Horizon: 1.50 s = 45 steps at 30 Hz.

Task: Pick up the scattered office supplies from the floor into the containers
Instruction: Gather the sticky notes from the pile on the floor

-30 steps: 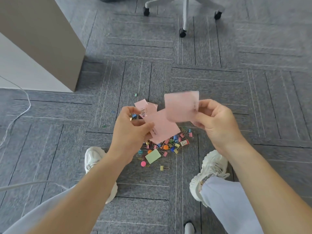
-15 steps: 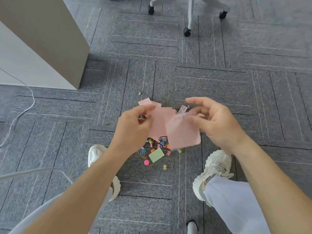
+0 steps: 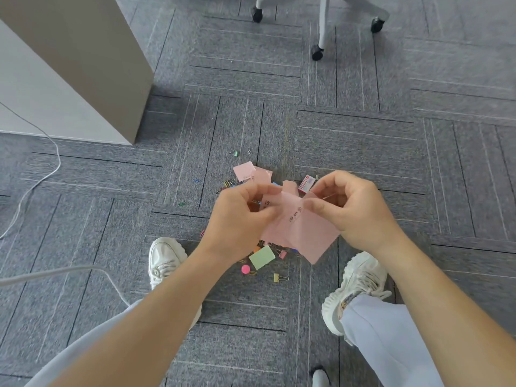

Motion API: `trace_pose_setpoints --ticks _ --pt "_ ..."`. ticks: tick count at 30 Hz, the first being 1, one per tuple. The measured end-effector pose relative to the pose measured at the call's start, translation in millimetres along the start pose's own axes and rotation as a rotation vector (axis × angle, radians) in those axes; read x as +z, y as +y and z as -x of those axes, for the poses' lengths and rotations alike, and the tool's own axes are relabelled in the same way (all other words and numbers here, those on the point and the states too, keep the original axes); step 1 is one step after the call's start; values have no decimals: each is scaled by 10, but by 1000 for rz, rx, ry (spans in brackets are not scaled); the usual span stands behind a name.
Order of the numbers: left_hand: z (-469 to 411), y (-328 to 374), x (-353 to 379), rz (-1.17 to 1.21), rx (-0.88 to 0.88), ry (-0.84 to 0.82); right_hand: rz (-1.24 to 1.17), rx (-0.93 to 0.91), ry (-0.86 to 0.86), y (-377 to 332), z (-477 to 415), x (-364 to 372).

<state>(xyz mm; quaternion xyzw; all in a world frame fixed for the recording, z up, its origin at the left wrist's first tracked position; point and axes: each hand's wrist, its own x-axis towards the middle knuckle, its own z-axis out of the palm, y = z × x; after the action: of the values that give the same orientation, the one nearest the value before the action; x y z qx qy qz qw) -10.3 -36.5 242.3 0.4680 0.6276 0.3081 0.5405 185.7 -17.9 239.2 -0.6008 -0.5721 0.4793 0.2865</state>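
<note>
Above the carpet, my left hand [image 3: 240,216] and my right hand [image 3: 351,210] both pinch a bunch of pink sticky notes [image 3: 301,233], holding them together between my feet. Below them on the floor lies a heap of coloured binder clips [image 3: 279,277], a green note pad [image 3: 262,257] and a pink round piece [image 3: 245,269]. More pink notes [image 3: 245,171] and a small red-and-white box [image 3: 306,184] lie just beyond my hands. No container shows in this view.
A beige cabinet [image 3: 92,57] stands at the upper left. White cables [image 3: 42,174] run along the left. An office chair base [image 3: 321,26] with castors is at the top. My white shoes [image 3: 164,258] flank the heap. Loose clips [image 3: 236,153] lie farther out.
My right hand brought its pink note down from the raised position and laid it onto the notes in my left hand; both hands now hold the stack together.
</note>
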Motion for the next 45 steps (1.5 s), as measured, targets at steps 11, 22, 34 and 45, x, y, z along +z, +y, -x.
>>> trace_pose_setpoints --ticks 11,22,34,45 --pt "47 82 51 87 -48 -184 -53 -19 -16 -71 -3 26" --pt "6 -1 78 311 -148 -236 -34 12 -66 -79 5 69" --pt "5 -53 72 13 -275 -288 27 -62 -26 -18 -13 67" --pt "-10 -28 68 106 -240 -273 101 -105 -33 6 -20 80"
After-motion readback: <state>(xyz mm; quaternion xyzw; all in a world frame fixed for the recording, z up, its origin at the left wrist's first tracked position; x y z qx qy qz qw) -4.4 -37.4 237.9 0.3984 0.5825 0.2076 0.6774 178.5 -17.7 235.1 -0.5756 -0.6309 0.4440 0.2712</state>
